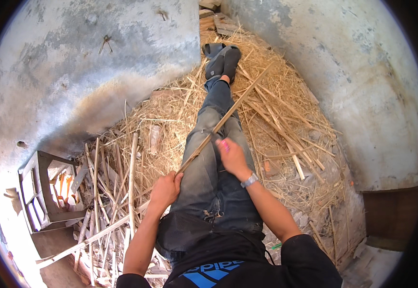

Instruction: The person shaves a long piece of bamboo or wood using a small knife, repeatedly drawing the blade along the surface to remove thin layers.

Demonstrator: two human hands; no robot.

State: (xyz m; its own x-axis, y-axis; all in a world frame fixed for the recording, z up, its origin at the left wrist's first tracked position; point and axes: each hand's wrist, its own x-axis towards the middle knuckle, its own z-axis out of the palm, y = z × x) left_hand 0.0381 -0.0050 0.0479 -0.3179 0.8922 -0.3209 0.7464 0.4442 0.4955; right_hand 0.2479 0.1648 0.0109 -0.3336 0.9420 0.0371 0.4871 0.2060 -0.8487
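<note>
A long split bamboo strip (237, 104) slants across my outstretched legs, from my left hand up toward the far right. My left hand (166, 193) is closed around its near end, thumb on top. Close beside the strip's middle, above my thighs, is my right hand (233, 156), with a watch on the wrist. Its fingers are curled closed and a little blurred. A small pink spot shows at the fingertips; what the hand holds, if anything, I cannot make out. The strip rests over my jeans (201, 165) near the knees.
Pale shavings (170, 115) cover the ground around my legs. Cut bamboo strips (281, 120) lie to the right, and more pieces (132, 177) are heaped to the left by a dark frame (50, 192). Grey walls (137, 53) rise on both sides.
</note>
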